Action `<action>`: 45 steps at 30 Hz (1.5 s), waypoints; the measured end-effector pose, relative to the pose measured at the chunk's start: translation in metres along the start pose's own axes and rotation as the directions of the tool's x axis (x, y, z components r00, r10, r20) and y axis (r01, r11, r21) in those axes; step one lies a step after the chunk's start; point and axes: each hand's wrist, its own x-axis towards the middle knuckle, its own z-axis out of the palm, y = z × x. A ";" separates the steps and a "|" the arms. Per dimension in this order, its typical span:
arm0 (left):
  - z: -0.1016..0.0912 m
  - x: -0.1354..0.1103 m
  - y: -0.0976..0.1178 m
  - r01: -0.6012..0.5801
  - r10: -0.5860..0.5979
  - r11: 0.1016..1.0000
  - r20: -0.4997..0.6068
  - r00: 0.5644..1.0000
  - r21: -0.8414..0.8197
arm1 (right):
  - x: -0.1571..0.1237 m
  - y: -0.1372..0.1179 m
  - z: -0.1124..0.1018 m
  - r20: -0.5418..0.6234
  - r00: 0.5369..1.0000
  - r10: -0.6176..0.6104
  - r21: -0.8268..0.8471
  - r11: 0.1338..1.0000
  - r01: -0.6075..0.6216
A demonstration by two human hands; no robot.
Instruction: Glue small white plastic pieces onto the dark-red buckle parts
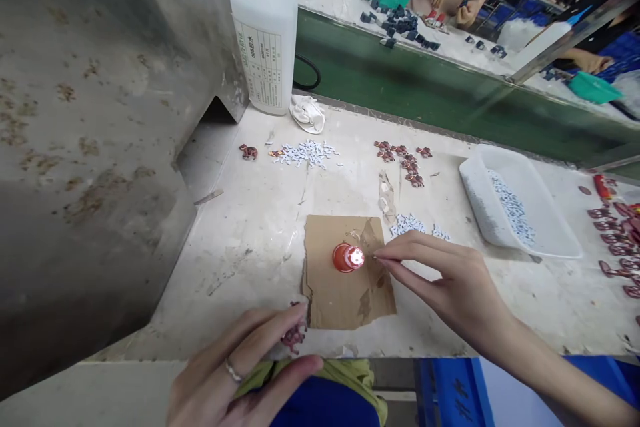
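My right hand [445, 280] reaches in from the right, thumb and forefinger pinched on something too small to name, right beside a small red cap [348, 257] that sits on a piece of brown cardboard [345, 293]. My left hand [250, 367], with a ring on one finger, is at the table's near edge. Its fingers are curled around a small dark red ornament piece [294, 335].
A white glue bottle [265, 33] with a blue cap stands at the back. Small white bits [307, 153] and dark red pieces [405, 160] lie scattered. A white tray [520, 203] sits right. A grey metal housing [100, 147] fills the left. Other people work beyond a green conveyor [425, 93].
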 end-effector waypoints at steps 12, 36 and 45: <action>0.010 0.004 0.006 -0.028 0.027 1.000 -0.156 0.987 -0.001 | 0.005 -0.011 0.007 0.011 0.998 -0.061 -0.023 0.998 0.062; 0.032 0.012 0.016 -0.062 0.055 0.981 -0.043 0.998 -0.186 | -0.004 -0.049 0.025 -0.013 0.998 0.066 0.547 0.836 -0.048; 0.033 0.013 0.013 -0.075 0.072 0.989 -0.027 0.997 -0.131 | -0.008 -0.048 0.024 0.029 0.999 0.033 0.480 0.876 -0.043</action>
